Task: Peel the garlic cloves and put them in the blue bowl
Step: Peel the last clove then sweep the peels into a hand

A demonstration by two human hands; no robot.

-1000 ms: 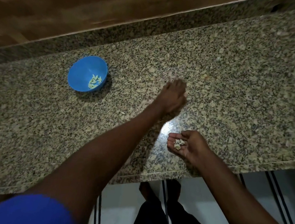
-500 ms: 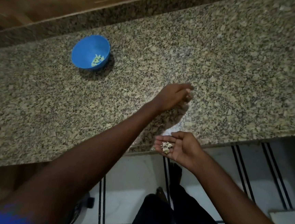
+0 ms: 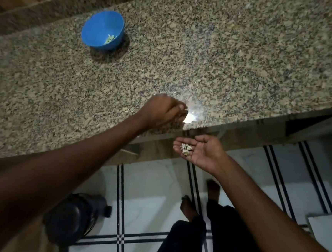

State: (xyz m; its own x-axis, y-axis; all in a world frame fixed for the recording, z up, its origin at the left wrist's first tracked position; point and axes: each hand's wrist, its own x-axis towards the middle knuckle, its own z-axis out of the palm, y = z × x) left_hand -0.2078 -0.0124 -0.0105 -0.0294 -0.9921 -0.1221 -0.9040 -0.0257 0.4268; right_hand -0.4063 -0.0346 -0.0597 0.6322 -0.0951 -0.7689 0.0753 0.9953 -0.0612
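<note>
Peeling looks done: cloves (image 3: 110, 38) sit in the bowl (image 3: 102, 30), far left on the counter (image 3: 247, 52), well apart from both hands. Step in hand reads as cleanup, sweeping peel scraps off the counter edge.

Left hand (image 3: 162, 110) is on the counter near the front edge, fingers bunched together and bent down at the surface. Cannot tell if they pinch a scrap, the fingertips are blurred. Right hand (image 3: 197, 148) is palm up just below and in front of the edge, fingers relaxed and slightly cupped, a small pile of skins (image 3: 185, 148) resting at the finger bases.

To do it well:
- Bring the right palm tight under the edge, directly below the left hand; it's slightly off to the right now.
- Drag scraps with flat fingertips in one slow pass.
- Keep the palm level and cupped; skins are light and probably scatter easily.
- One stray flake (image 3: 142, 70) lies mid-counter; collect it too.
</note>
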